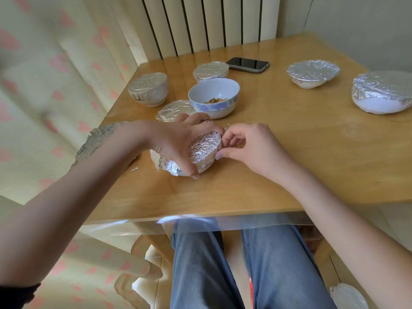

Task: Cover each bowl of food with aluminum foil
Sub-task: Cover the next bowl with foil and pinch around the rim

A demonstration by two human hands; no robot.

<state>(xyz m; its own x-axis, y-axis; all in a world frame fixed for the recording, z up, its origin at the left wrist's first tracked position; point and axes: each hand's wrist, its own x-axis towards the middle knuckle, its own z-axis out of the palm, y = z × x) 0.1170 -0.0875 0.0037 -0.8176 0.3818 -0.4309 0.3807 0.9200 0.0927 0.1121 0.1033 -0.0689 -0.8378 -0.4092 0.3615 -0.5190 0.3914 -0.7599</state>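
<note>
Near the desk's (289, 152) front edge, your left hand (176, 141) and right hand (247, 148) clamp fingers on the foil-wrapped bowl (204, 150). Four bowls are covered; the uncovered bowl (214, 97) remains.

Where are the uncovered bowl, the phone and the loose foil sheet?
Uncovered bowl (214, 108): head view, front outer wall.
Phone (247, 63): head view, middle of dark screen.
Loose foil sheet (172, 109): head view, crinkled top surface.

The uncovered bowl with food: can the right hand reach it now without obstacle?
Probably yes. The uncovered bowl stands just beyond the right hand, with bare table between them, but that hand is pinching foil on the near bowl.
</note>
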